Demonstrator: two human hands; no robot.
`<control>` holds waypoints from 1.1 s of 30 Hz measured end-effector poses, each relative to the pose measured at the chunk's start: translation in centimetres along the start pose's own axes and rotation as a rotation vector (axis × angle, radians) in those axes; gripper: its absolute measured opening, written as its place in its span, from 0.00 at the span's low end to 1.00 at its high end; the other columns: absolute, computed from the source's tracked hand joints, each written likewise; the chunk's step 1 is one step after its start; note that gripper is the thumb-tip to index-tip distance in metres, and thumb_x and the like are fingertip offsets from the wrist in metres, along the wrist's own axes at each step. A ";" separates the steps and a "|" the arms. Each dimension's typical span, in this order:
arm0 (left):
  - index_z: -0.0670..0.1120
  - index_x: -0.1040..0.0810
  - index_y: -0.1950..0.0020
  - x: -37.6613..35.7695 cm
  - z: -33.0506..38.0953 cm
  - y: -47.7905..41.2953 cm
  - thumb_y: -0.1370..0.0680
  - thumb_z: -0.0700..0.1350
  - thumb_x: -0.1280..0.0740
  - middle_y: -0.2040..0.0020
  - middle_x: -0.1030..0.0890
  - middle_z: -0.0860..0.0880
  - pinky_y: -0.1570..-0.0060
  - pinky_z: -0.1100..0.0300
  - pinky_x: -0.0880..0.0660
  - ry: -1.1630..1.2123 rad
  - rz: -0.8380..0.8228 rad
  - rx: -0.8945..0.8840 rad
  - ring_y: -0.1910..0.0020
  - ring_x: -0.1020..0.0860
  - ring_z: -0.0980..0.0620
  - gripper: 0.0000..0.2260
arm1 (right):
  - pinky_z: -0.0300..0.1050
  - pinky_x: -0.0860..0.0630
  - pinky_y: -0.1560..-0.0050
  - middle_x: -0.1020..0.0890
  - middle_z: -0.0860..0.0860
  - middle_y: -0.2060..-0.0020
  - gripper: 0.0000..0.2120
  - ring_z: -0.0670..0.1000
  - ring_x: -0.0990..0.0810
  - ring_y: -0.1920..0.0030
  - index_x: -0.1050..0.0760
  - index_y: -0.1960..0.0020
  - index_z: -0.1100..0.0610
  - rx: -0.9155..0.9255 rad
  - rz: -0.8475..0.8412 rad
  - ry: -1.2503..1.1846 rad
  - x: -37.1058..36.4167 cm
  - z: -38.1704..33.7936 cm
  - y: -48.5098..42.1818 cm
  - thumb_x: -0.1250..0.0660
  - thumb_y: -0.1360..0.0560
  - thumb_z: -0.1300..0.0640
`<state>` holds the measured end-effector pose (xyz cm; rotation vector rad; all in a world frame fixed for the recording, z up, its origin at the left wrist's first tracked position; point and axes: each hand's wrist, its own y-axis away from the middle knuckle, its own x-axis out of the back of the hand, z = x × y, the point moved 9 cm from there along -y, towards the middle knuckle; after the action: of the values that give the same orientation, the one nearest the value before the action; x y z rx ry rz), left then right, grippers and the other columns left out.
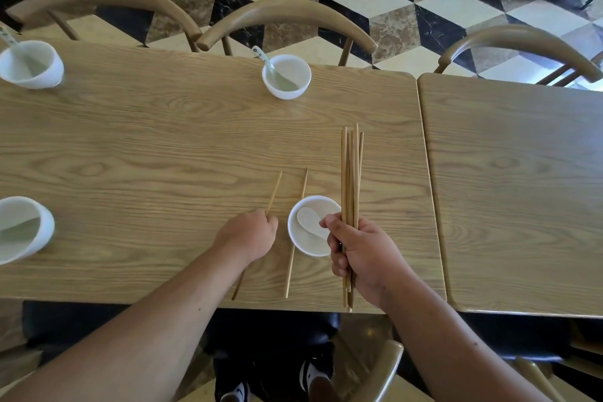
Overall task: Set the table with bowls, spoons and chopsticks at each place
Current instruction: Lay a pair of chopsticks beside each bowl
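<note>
A white bowl [311, 240] with a white spoon [309, 221] in it stands near the table's front edge. Just left of it one wooden chopstick [297, 225] lies on the wooden table [163, 147]. My left hand [249, 233] is closed on a second chopstick [274, 192] that slants further left, its lower end showing under my forearm. My right hand [359, 254] grips a bundle of several chopsticks [350, 173], held upright just right of the bowl. A far bowl with a spoon [286, 76] sits opposite.
Two more white bowls with spoons stand at the left, one far [31, 64] and one near [23, 228]. A second table [515, 189] adjoins on the right. Curved wooden chairs [287, 18] line the far side, and a chair back [381, 369] rises below me.
</note>
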<state>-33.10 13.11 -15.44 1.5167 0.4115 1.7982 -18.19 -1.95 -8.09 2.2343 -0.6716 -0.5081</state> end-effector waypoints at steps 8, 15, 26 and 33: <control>0.46 0.28 0.56 0.3 1.6 -0.6 0.19 0.48 0.40 0.60 0.17 0.47 0.58 0.50 0.19 0.174 -0.059 -0.031 0.68 0.16 0.45 0.08 | 0.43 0.36 0.73 0.25 0.51 0.68 0.05 0.48 0.35 0.74 0.20 0.46 0.59 -0.012 0.006 0.014 0.6 0.5 -0.4 0.32 0.16 0.57; 0.53 0.21 0.51 0.6 1.1 -0.6 0.30 0.46 0.30 0.57 0.14 0.53 0.52 0.48 0.16 0.248 0.015 -0.018 0.58 0.15 0.48 0.09 | 0.43 0.35 0.74 0.25 0.51 0.69 0.06 0.49 0.34 0.74 0.20 0.46 0.60 -0.008 0.030 0.033 1.2 0.4 -0.5 0.32 0.16 0.57; 0.53 0.18 0.52 -0.1 0.8 -1.3 0.26 0.47 0.24 0.57 0.15 0.53 0.61 0.57 0.27 0.268 0.115 -0.021 0.56 0.17 0.49 0.05 | 0.43 0.35 0.72 0.25 0.51 0.68 0.09 0.48 0.33 0.73 0.20 0.41 0.61 -0.031 0.049 0.002 1.2 0.9 0.3 0.32 0.16 0.56; 0.53 0.19 0.56 0.8 -0.6 -0.4 0.27 0.53 0.22 0.63 0.14 0.53 0.56 0.51 0.16 0.334 0.066 -0.041 0.61 0.15 0.51 0.08 | 0.42 0.40 0.74 0.26 0.52 0.67 0.10 0.48 0.36 0.73 0.26 0.39 0.57 -0.095 -0.011 -0.073 -1.3 1.0 1.3 0.38 0.13 0.51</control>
<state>-33.59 14.03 -15.30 1.2142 0.4865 2.1067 -20.20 -2.47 -7.58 2.1401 -0.6586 -0.6170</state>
